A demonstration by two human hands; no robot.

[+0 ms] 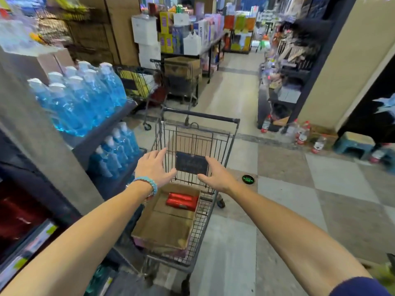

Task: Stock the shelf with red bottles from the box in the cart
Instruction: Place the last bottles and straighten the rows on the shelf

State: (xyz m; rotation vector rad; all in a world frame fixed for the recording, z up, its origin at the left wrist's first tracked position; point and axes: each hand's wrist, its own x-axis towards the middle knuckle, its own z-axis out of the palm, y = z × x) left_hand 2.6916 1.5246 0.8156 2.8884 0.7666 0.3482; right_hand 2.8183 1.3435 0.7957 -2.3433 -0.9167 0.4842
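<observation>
- Shop aisle with a pale tiled floor, and stock racked along both sides.
- Cart of dark wire stands straight ahead of both hands, with its bar at the far end.
- Left hand is stretched out flat with fingers spread, gripping nothing; a blue bracelet sits on its wrist.
- Right hand is likewise spread and relaxed with the thumb turned inward, and it holds nothing.
- Between the two hands shows a dark plate fixed to the cart's inner wire panel. Whether either hand touches the wire I cannot tell.
- Box, open brown cardboard, lies in the cart basket below the hands and nearer than them.
- Red bottles lie on their sides at the far end of the box, just under the gap between the hands. They are glossy, bright red and packed tight together, and blur hides their count.
- Shelf runs left of the left hand, with blue bottles with white caps on two levels.
- Well beyond the right hand, clear bottles with red labels stand on the floor beside a small stool.
</observation>
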